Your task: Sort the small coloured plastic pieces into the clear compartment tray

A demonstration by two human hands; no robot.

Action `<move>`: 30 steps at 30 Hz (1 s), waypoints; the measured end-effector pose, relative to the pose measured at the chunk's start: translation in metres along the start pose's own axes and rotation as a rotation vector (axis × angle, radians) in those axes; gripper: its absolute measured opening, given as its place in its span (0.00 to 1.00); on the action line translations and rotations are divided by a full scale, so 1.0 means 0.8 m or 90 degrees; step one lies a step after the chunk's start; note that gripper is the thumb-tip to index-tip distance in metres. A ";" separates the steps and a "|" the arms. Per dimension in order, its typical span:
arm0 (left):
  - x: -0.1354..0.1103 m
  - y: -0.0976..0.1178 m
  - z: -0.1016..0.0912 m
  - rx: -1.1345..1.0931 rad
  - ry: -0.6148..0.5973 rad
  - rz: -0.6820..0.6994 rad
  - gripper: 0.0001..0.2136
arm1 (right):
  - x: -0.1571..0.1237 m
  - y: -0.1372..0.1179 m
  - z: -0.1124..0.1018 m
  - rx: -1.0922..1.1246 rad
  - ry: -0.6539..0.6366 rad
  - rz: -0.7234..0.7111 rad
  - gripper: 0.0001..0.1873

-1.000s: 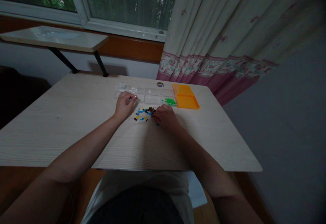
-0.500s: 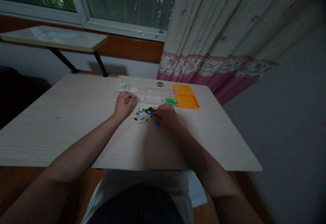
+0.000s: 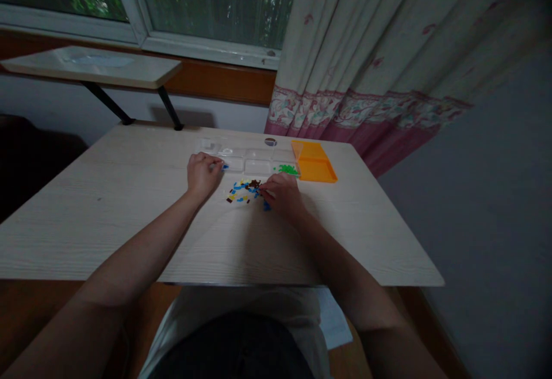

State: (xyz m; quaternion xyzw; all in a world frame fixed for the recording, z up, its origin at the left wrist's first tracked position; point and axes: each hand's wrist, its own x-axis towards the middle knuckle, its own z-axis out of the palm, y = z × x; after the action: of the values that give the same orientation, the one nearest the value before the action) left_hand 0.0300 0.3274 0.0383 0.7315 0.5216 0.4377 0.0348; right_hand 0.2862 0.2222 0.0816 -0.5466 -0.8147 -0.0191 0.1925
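Note:
My left hand [image 3: 203, 176] is over the near left edge of a clear compartment tray [image 3: 257, 166]. Its thumb and fingers pinch together at a small blue building piece [image 3: 225, 167]. To the right, my right hand [image 3: 282, 194] rests palm-down on the table at the right side of a loose pile of small pieces [image 3: 241, 191] in blue, yellow, brown and white. Its fingertips are closed among the pieces, and what they hold is too small to make out. More blue pieces [image 3: 267, 206] lie just beside that hand. Small green pieces [image 3: 287, 169] fill the tray's near right compartment.
An open orange case [image 3: 317, 163] lies at the tray's right end. Behind the tray is a dark oval spot [image 3: 270, 142] on the table [image 3: 345, 235]. A raised shelf [image 3: 99, 68] stands at the back left, and a curtain [image 3: 345, 80] hangs behind the right.
My left hand has drawn back a little to the left, and a blue piece now shows at its fingertips. The right hand stays at the pile with only slight finger movement.

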 end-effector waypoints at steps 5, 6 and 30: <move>0.000 0.004 -0.003 -0.011 0.007 -0.011 0.09 | 0.001 -0.001 0.000 0.010 0.005 0.004 0.09; 0.000 0.006 -0.004 -0.012 0.009 -0.014 0.09 | 0.001 -0.001 0.000 0.011 0.006 0.004 0.09; -0.025 0.092 -0.023 -0.117 -0.258 0.274 0.12 | 0.004 0.001 0.012 0.253 0.111 0.043 0.14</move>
State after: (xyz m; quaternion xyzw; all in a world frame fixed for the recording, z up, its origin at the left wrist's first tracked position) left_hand 0.0702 0.2711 0.0749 0.8913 0.2954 0.3257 0.1109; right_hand 0.2835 0.2277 0.0737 -0.5214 -0.7637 0.1012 0.3671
